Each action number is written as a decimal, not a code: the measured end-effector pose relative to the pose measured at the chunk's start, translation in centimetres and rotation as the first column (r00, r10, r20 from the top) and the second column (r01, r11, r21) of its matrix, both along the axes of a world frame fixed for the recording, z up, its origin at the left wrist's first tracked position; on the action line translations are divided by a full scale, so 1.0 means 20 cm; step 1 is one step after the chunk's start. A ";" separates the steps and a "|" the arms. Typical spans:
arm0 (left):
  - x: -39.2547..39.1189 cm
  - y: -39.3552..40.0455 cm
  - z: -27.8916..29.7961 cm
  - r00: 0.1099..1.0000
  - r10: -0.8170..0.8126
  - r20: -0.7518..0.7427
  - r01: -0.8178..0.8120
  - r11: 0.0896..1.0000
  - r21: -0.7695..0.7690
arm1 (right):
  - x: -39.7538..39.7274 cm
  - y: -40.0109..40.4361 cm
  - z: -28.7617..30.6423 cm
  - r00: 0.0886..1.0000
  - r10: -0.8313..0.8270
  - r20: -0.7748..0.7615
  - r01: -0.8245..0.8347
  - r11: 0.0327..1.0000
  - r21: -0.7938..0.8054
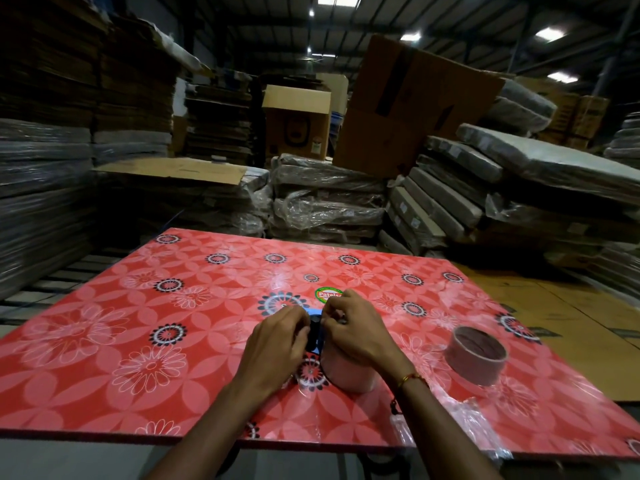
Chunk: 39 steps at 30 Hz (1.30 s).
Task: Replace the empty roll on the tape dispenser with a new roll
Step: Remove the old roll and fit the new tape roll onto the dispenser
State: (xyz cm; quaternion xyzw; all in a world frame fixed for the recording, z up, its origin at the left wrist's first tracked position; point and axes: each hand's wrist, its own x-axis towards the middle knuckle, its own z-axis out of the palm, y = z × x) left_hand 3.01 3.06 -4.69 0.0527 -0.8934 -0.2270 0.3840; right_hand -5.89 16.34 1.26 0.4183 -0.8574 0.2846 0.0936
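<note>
A blue and black tape dispenser [314, 332] sits on the red flowered table [145, 306], mostly hidden between my hands. My left hand [278, 336] grips its left side. My right hand [356, 325] pinches at its top right and rests over a new roll of clear tape [349, 374] that stands against the dispenser. An empty brown cardboard core [476, 355] stands upright on the table, apart to the right.
A crumpled clear plastic wrapper [467, 420] lies near the table's front right edge. Behind the table are stacks of plastic-wrapped bundles [325, 202] and cardboard boxes [408, 109]. Flat cardboard [568, 317] lies to the right of the table.
</note>
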 end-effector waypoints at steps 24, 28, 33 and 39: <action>0.02 -0.02 0.00 0.998 -0.051 0.027 0.048 0.994 0.102 | 0.00 0.03 -0.01 0.999 0.006 0.044 -0.004 0.998 -0.056; 0.02 -0.03 0.00 0.998 -0.039 0.054 0.032 0.991 0.130 | 0.00 0.03 -0.01 0.999 0.002 0.040 0.000 0.999 -0.052; 0.04 -0.05 0.01 0.992 -0.095 0.085 0.080 0.984 0.159 | -0.01 0.01 -0.01 0.999 -0.008 0.032 0.009 0.999 -0.051; 0.05 -0.06 0.01 0.990 -0.109 0.089 0.091 0.978 0.190 | -0.01 0.01 -0.01 0.998 0.026 0.054 -0.022 0.997 -0.075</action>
